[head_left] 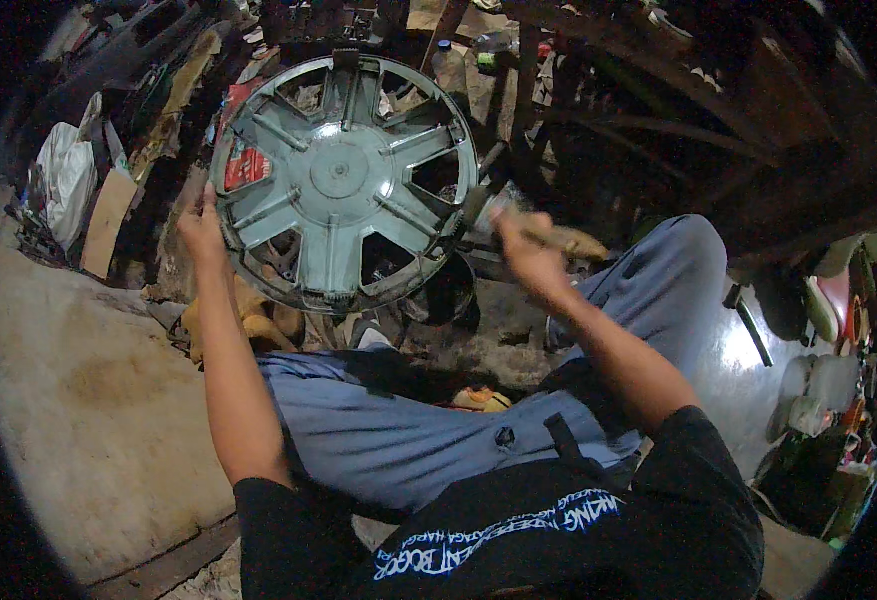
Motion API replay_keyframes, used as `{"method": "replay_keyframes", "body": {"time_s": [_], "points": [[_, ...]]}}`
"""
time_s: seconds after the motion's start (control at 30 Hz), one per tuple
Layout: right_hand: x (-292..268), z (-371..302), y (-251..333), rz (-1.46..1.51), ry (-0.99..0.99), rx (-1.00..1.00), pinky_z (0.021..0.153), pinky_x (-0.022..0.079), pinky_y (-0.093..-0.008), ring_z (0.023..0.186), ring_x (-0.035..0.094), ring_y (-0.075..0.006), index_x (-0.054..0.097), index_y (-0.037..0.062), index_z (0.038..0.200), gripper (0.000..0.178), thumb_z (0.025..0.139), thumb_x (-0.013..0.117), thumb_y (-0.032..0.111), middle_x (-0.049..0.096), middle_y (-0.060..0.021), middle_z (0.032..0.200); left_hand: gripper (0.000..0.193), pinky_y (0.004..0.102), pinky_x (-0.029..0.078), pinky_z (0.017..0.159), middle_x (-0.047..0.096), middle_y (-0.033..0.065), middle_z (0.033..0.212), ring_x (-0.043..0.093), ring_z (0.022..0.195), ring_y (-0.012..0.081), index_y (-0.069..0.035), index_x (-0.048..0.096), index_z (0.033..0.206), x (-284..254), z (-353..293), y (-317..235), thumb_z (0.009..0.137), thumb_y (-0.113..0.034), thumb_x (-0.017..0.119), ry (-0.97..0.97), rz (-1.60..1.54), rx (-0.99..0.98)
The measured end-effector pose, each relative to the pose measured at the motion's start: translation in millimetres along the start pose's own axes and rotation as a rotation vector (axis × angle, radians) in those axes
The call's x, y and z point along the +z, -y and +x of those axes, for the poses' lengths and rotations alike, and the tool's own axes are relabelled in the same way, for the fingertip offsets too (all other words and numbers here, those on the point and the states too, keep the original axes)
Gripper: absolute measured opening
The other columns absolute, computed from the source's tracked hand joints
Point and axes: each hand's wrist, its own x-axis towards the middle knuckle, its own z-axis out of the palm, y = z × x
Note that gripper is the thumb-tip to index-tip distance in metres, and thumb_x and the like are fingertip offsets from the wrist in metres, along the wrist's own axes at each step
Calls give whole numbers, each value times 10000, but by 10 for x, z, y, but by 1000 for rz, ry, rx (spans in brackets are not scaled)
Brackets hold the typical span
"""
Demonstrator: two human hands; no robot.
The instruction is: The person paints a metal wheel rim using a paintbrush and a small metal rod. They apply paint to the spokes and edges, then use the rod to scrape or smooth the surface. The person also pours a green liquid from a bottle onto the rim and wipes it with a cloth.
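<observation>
The left hand pinches the left edge of the grey wheel cover, far and left of centre, seemingly to steady it, while the right hand curls round a blurred brown-handled tool beside its right rim, apparently for firm control.

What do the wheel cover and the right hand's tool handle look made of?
Wheel cover: probably moulded plastic, grey-green, glossy; thin ribs and bright highlights suggest it, though painted metal remains possible. Tool handle: possibly wood, dull; its tan colour hints so, but blur leaves it open.
</observation>
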Motion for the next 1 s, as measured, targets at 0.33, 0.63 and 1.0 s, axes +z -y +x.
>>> {"method": "replay_keyframes", "body": {"time_s": [0.33,0.63,1.0], "points": [[-45,54,-13,88,201,34,785,438,-367,841,543,-201,593,-1,958,499,876,556,490,610,-128,898,346,306,463,727,666,88,936,590,791,157,53,648,1009,-50,-21,-52,912,-279,629,38,-36,-59],[-87,-133,119,-144,627,93,669,421,-352,734,505,-154,558,-12,803,435,935,518,400,503,-70,677,399,311,464,783,674,107,1015,613,859,176,55,637,1093,-4,60,66,899,-292,645,23,48,1],[-198,-1,264,-170,493,130,763,431,-370,823,563,-229,571,-3,937,463,899,546,458,593,-145,925,388,309,460,800,678,94,1005,611,864,176,51,640,1092,1,82,84,909,-291,626,119,8,-57]]}}
